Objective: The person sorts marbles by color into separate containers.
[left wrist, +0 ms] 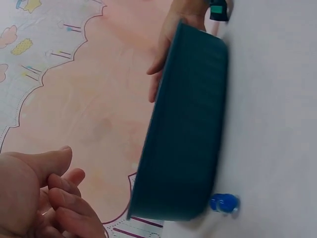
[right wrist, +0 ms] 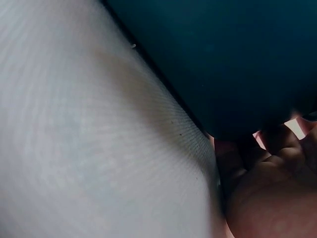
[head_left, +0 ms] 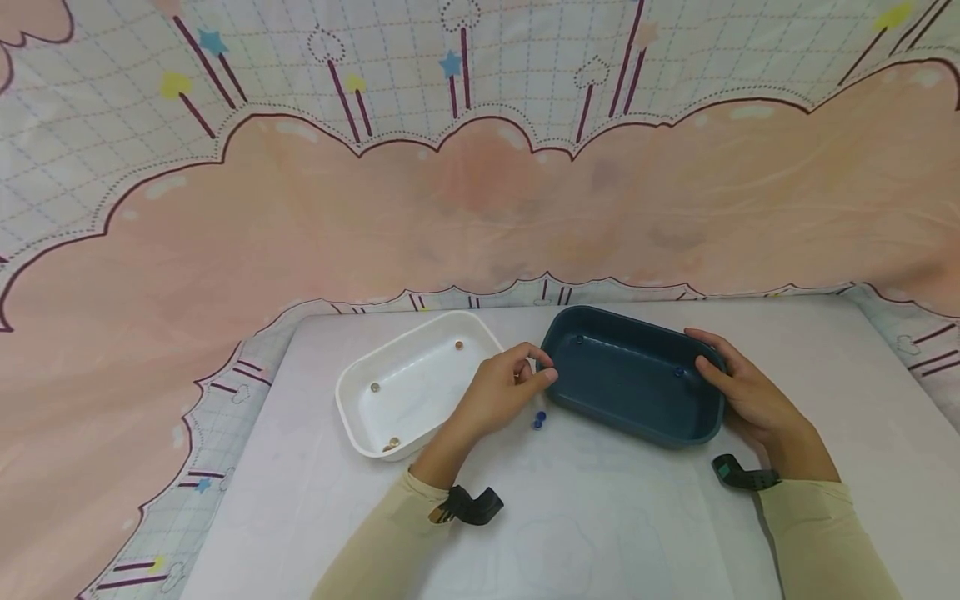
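My right hand (head_left: 757,404) grips the right end of a dark teal tray (head_left: 630,387), thumb over the rim. In the right wrist view its curled fingers (right wrist: 282,148) show at the tray's end. Two small blue beads (head_left: 678,372) (head_left: 579,339) lie inside, far apart. My left hand (head_left: 498,387) hovers by the tray's left end, fingers loosely bent; nothing shows between them in the left wrist view. Below that end, two blue beads (head_left: 538,420) lie close together on the table, also seen as glossy blue beads (left wrist: 224,203) beside the tray wall.
A white tray (head_left: 345,408) stands on the left, partly behind my left hand. It holds a few brownish beads (head_left: 392,443), spread near its corners. A white cloth (head_left: 600,525) covers the table, and a patterned peach curtain (head_left: 450,225) hangs behind the far edge.
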Available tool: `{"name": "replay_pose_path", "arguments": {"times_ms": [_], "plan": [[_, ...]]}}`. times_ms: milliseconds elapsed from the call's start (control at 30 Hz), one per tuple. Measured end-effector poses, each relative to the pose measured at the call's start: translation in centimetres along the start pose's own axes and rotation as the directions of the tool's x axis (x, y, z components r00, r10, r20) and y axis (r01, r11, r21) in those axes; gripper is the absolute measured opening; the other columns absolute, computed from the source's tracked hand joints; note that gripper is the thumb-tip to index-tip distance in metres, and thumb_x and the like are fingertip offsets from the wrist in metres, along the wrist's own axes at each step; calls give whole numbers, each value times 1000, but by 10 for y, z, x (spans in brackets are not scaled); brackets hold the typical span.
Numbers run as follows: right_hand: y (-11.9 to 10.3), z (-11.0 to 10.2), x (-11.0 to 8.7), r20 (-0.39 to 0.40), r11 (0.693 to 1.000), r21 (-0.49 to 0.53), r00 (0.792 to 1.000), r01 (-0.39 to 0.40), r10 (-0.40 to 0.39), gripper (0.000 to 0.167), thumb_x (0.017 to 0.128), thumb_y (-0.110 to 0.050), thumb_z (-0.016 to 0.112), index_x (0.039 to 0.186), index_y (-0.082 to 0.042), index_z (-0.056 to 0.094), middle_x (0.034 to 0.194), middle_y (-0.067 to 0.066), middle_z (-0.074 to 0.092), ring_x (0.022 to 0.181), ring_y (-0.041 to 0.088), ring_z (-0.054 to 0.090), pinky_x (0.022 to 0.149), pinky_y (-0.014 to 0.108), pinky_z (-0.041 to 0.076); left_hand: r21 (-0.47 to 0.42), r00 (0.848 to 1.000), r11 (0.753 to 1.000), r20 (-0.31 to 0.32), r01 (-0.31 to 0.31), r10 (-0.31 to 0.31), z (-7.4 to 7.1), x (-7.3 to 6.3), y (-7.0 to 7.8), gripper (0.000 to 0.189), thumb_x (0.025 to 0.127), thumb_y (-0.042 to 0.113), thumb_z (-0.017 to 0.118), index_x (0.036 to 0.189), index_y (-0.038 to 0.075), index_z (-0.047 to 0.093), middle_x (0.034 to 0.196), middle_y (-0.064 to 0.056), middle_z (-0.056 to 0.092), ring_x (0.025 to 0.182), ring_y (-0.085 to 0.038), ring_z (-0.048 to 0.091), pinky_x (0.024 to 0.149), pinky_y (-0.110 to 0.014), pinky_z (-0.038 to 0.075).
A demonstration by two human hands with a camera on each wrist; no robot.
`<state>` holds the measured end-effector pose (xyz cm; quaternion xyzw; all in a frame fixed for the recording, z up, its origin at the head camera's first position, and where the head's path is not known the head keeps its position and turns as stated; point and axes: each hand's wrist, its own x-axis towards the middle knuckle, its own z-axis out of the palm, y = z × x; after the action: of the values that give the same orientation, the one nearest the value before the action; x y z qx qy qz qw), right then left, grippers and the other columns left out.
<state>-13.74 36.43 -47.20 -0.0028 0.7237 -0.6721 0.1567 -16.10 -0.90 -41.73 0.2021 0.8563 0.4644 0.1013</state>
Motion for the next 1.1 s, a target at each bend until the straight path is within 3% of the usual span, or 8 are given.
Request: {"name": "replay_pose_path", "arguments": {"times_ms": [167,267,433,533,600,767,933,1100], "plan": [[1,0,0,0,1000,-11,1000,10,-10,58,111,-30,43,163,-32,20,171,15,-5,151,47,5,111,29,45,4,1000,1000,16,13,-13,2,-8,-7,22,99,35,67,116,20,68,64,4,49,54,-10,44,47,-21,33],[1,0,-1,1,1000,-14,1000,14,-14,58,111,-29,43,163,-31,20,171,15,-4,151,47,6,91,11,45,4,1000,1000,24,13,-13,2,-13,-9,21,99,35,67,115,20,69,63,4,47,53,-9,42,47,-20,31],[0,0,-2,-3,999,-30,1000,13,-13,58,111,-30,43,163,-31,20,171,13,-3,152,46,5,109,27,42,25,999,1000,45,12,-13,3,-20,-17,19,100,34,67,112,20,71,62,6,47,54,-8,42,49,-25,35],[-1,0,-2,-3,999,-39,1000,11,-11,57,111,-30,43,163,-31,20,172,13,-3,152,45,5,115,35,38,36,998,999,62,-3,1,6,-22,-21,18,100,33,66,111,20,72,61,7,47,53,-8,42,85,-36,56],[-1,-1,-2,-1,999,-42,1000,10,-10,58,111,-30,43,164,-32,20,172,13,-5,152,45,4,119,46,33,38,997,999,75,-4,1,8,-24,-25,18,100,34,66,111,21,72,61,8,48,52,-7,42,87,-39,55],[0,-1,-2,-1,999,-41,1000,5,-5,58,111,-30,43,164,-32,19,172,14,-5,152,46,4,120,52,30,50,996,999,88,10,-15,16,-26,-34,20,99,36,67,112,22,73,63,9,49,52,-5,43,50,-24,35],[1,0,-2,4,1000,-24,1000,2,-1,58,111,-30,43,164,-33,19,172,14,-8,153,46,1,122,68,14,106,996,994,89,-20,11,26,-26,-46,20,98,32,68,112,19,73,63,11,49,54,-2,43,51,-17,33],[0,-1,-1,6,1000,-26,1000,10,-10,58,111,-30,43,163,-33,20,171,15,-6,153,46,3,118,41,36,129,997,991,77,-40,30,32,-25,-51,19,97,26,71,113,16,72,62,10,51,54,-1,44,50,-17,35]]}}
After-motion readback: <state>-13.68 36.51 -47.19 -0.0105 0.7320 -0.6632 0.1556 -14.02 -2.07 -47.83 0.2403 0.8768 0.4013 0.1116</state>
